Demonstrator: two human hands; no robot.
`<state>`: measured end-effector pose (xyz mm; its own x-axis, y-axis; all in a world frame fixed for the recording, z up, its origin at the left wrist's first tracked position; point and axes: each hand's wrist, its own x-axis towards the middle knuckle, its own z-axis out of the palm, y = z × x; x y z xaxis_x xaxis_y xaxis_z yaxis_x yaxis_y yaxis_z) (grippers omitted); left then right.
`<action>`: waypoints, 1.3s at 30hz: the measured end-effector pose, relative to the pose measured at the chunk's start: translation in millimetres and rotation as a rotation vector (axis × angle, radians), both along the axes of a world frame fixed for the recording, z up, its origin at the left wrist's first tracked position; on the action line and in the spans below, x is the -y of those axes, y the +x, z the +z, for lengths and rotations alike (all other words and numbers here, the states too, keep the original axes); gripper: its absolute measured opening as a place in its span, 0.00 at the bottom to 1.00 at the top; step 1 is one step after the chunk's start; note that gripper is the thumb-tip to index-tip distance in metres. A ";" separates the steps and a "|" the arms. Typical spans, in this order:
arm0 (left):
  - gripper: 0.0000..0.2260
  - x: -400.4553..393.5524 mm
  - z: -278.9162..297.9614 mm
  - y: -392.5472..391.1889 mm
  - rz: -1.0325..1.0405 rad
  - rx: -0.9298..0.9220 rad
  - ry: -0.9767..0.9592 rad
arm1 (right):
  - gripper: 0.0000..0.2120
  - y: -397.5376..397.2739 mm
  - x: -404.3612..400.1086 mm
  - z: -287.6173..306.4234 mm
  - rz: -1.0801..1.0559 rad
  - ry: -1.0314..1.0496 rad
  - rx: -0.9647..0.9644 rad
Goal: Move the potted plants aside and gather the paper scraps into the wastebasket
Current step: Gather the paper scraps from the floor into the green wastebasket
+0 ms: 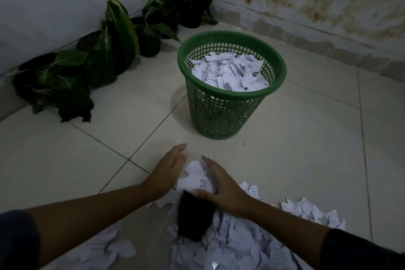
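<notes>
On the tiled floor, before the wastebasket (231, 85):
- left hand (168, 171), right hand (221, 184): flat, fingers straight, cupping paper scraps (197, 178) (nothing pinched)
- risk: loose scoop may spill scraps

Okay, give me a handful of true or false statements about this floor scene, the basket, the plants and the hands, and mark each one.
1. The green wastebasket already holds paper scraps. True.
2. The potted plants stand in the middle of the floor in front of the basket. False: they line the wall to the left of it.
3. Both hands lie at a small pile of paper scraps, the left hand and the right hand on either side of it. True.
4. The floor has no scraps left on it. False: many still lie near the person.
5. The wastebasket lies tipped on its side. False: it stands upright.
</notes>
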<state>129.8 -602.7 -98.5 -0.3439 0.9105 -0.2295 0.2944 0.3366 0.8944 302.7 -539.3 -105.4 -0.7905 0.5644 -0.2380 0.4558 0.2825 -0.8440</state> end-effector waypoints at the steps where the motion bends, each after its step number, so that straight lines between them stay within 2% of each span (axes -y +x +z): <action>1: 0.20 0.9 0.0 -5.1 -0.011 -0.003 -0.013 | 0.45 -1.2 0.0 -2.7 0.064 0.060 0.059; 3: 0.30 8.2 -5.7 -9.7 -0.085 0.021 -0.046 | 0.50 -1.7 -0.5 -8.3 0.188 0.159 0.137; 5: 0.40 18.8 -11.8 -2.2 -0.203 -0.085 -0.046 | 0.51 -3.4 1.6 -14.3 0.225 0.240 0.135; 7: 0.45 25.6 -19.1 10.0 -0.279 -0.157 0.010 | 0.44 -6.3 5.6 -17.1 0.203 0.303 0.057; 9: 0.46 27.5 -28.6 19.6 -0.260 -0.113 0.036 | 0.34 -10.7 9.5 -15.9 0.194 0.285 -0.041; 10: 0.42 26.4 -32.8 22.6 -0.222 -0.068 0.031 | 0.31 -12.7 11.0 -13.1 0.193 0.259 -0.071; 13: 0.10 17.2 -38.1 24.0 -0.094 0.018 0.025 | 0.25 -13.8 5.2 -8.6 0.122 0.126 -0.078; 14: 0.04 13.3 -37.1 21.6 -0.075 0.003 0.011 | 0.23 -13.1 -0.3 -7.8 0.083 0.074 -0.060; 15: 0.04 9.9 -38.8 17.5 -0.082 -0.004 0.002 | 0.19 -11.8 -6.8 -7.2 0.052 0.023 -0.043; 17: 0.12 6.2 -37.9 9.0 -0.126 0.000 -0.001 | 0.11 -8.2 -18.8 -3.8 0.031 -0.061 -0.010; 18: 0.17 4.4 -37.0 4.7 -0.133 0.007 -0.002 | 0.08 -6.3 -23.9 -1.1 0.029 -0.079 0.001; 20: 0.20 1.2 -35.7 -1.1 -0.125 0.011 0.006 | 0.05 -1.8 -32.5 7.3 0.027 -0.112 0.011; 24: 0.18 -12.4 -21.3 -5.9 -0.092 -0.094 0.087 | 0.03 5.7 -51.5 36.5 -0.020 -0.174 -0.005; 29: 0.01 -33.6 32.2 -13.3 -0.028 -0.059 0.274 | 0.03 11.0 -75.5 82.4 -0.062 -0.259 -0.114; 31: 0.05 -38.2 61.0 -14.2 -0.044 -0.092 0.378 | 0.03 11.3 -81.1 103.8 -0.057 -0.284 -0.182; 35: 0.04 -41.5 111.4 -14.8 -0.064 -0.134 0.524 | 0.03 9.3 -86.4 149.1 -0.011 -0.269 -0.294; 39: 0.04 -48.6 142.3 -16.1 -0.028 -0.128 0.589 | 0.02 5.5 -93.8 184.2 0.020 -0.217 -0.351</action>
<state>113.7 -554.0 43.8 -0.3092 0.8810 0.3581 0.4137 -0.2144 0.8848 308.2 -445.5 78.8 -0.8550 0.5147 -0.0638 0.1261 0.0869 -0.9882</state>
